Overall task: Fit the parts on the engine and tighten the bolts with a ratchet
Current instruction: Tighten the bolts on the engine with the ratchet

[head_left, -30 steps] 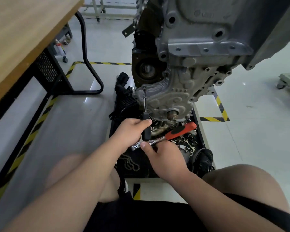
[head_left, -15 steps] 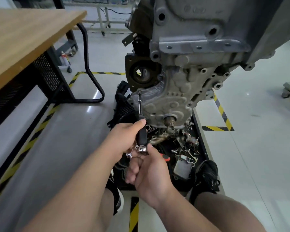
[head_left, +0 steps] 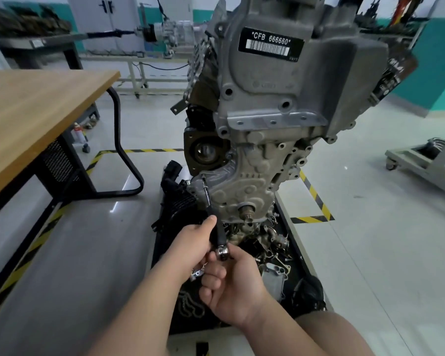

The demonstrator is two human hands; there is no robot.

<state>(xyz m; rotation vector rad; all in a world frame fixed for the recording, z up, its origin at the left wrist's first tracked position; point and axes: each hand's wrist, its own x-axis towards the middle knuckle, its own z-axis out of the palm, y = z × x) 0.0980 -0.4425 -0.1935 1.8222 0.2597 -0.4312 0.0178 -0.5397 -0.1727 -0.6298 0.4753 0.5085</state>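
Note:
A grey engine hangs upright in front of me, with its lower cover facing me. A long extension bar runs from a bolt at the cover's left edge down to the chrome ratchet head. My left hand holds the bar's black lower part between thumb and fingers. My right hand grips the ratchet just below its head. The ratchet's handle is hidden under that hand.
A black tray below the engine holds several loose metal parts and a chain. A wooden-topped table with a black frame stands at the left. Yellow-black floor tape runs on the right. A wheeled stand stands far right.
My view has tilted upward, showing more of the engine. My right hand turned the ratchet so its orange handle swung out of sight under the hand. My left hand has stayed on the bar.

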